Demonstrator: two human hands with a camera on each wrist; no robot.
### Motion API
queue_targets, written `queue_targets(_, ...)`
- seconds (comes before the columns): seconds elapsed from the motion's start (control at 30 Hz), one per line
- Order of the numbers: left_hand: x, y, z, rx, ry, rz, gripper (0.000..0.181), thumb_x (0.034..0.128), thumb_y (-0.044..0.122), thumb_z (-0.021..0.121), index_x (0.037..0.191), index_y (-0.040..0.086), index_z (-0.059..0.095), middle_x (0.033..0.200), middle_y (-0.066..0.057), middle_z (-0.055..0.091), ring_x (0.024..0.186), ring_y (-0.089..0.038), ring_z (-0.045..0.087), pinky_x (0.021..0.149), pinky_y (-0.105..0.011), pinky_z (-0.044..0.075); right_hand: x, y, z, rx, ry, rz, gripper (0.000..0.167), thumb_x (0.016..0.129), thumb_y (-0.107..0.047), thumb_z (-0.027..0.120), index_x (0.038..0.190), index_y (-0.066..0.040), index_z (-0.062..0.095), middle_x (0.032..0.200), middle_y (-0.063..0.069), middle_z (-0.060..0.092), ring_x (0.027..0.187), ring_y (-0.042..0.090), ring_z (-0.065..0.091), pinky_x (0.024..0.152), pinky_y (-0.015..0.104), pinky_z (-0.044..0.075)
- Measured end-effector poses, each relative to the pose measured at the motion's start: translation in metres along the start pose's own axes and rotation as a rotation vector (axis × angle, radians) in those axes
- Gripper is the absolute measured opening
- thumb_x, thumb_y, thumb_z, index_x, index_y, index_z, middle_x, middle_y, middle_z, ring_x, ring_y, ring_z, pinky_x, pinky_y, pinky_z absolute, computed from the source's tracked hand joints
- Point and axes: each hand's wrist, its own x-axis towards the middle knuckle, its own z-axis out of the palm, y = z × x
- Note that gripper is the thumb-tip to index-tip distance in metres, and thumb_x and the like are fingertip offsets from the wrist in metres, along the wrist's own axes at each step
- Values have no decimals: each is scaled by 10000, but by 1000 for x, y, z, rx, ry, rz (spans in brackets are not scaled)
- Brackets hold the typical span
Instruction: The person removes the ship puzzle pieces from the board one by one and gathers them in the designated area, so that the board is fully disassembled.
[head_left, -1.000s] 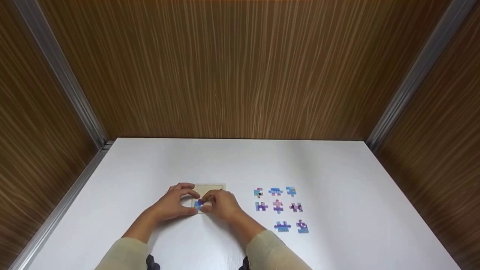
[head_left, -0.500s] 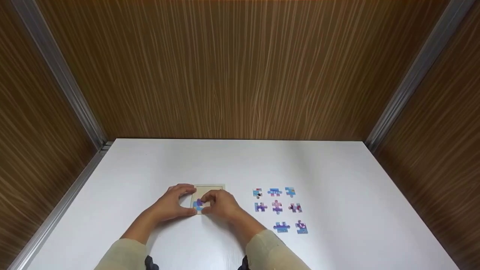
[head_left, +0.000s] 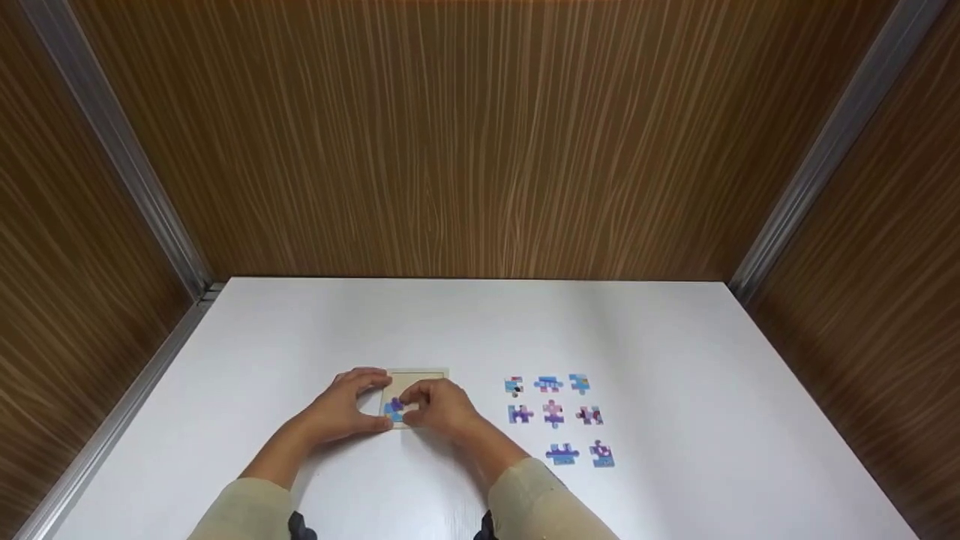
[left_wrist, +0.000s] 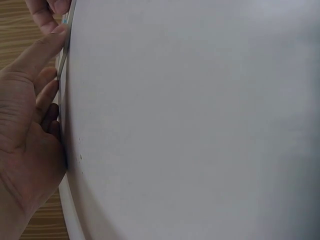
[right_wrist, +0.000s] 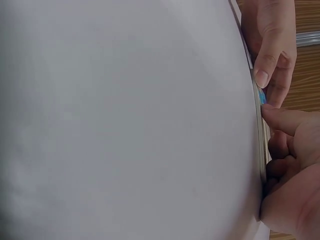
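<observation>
A pale wooden puzzle tray [head_left: 416, 379] lies flat on the white table. My left hand [head_left: 346, 405] holds its left side, the thumb at the near corner and the fingertips at the far one. Inside the tray's near left corner is a blue and purple jigsaw piece [head_left: 393, 409]; whether it is one piece or two is too small to tell. My right hand [head_left: 444, 409] has its curled index finger and thumb at this piece, pinching it. In the right wrist view a sliver of the blue piece [right_wrist: 262, 97] shows between both thumbs.
Several loose jigsaw pieces [head_left: 553, 412] lie spread in rows to the right of the tray. Wood-grain panels [head_left: 480, 150] stand behind the white table [head_left: 675, 360] and at both sides, with metal posts in the corners.
The blue and purple piece has shifted slightly left and seems a little turned within the tray. My right fingertips have moved left with it. My left hand keeps its hold on the tray.
</observation>
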Motion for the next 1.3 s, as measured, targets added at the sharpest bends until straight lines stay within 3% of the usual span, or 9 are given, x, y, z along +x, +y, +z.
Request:
queue_targets(0.17, -1, 1, 0, 12, 1, -5, 804, 841, 403, 937, 1515, 112, 609, 1670, -92, 487, 1612, -447, 329, 1304, -676, 303, -1, -1, 0, -41, 8, -6, 265, 901, -83, 862, 1154, -151, 821, 839, -51, 640, 779, 90, 504, 732, 249, 409)
queue_targets(0.27, -1, 2, 0, 18, 0, -3, 796, 848, 405, 932, 1517, 116, 610, 1671, -84, 489, 1615, -444, 328, 1302, -678, 305, -1, -1, 0, -68, 3, -14, 308, 915, -113, 858, 1208, -199, 819, 965, -15, 739, 847, 105, 540, 811, 289, 455)
queue_targets(0.4, -1, 2, 0, 26, -7, -4, 796, 856, 416, 924, 1523, 123, 604, 1683, -75, 477, 1623, -446, 312, 1300, -692, 298, -2, -1, -1, -114, -2, -41, 326, 939, -149, 838, 1259, -207, 816, 1226, 12, 812, 1047, 187, 686, 987, 397, 563)
queue_targets(0.53, -1, 2, 0, 35, -6, 7, 795, 860, 426, 921, 1521, 117, 606, 1679, -84, 481, 1617, -446, 322, 1302, -682, 301, -1, 0, 0, -139, 1, -61, 331, 950, -155, 825, 1280, -166, 805, 1309, 25, 803, 1213, 285, 728, 1082, 469, 571)
queue_targets(0.67, 0, 1, 0, 28, -5, 15, 796, 858, 423, 923, 1519, 112, 606, 1672, -90, 483, 1612, -449, 325, 1301, -685, 299, 0, 1, 1, -151, 18, -71, 306, 942, -152, 835, 1245, -189, 816, 1209, 26, 824, 1059, 219, 714, 994, 410, 571)
queue_targets(0.8, 0, 1, -1, 26, -4, 15, 789, 862, 418, 919, 1519, 114, 606, 1673, -88, 481, 1613, -447, 322, 1301, -688, 297, 0, 1, 2, -145, 35, -87, 249, 937, -128, 839, 1176, -197, 837, 1140, 16, 827, 916, 119, 595, 904, 339, 527)
queue_targets(1.17, 1, 0, 1, 50, 6, 18, 773, 865, 409, 918, 1510, 108, 615, 1662, -95, 498, 1602, -442, 351, 1302, -661, 318, -1, 2, 1, -73, 32, -52, 226, 949, -111, 827, 1174, -132, 810, 1162, 29, 813, 968, 147, 615, 956, 394, 558)
queue_targets(1.3, 0, 0, 1, 50, 2, 6, 785, 862, 425, 918, 1516, 118, 611, 1671, -90, 487, 1608, -444, 340, 1298, -671, 318, 1, 3, 2, -90, 42, -47, 264, 908, -135, 868, 1166, -127, 812, 1125, 26, 815, 916, 121, 583, 919, 345, 533)
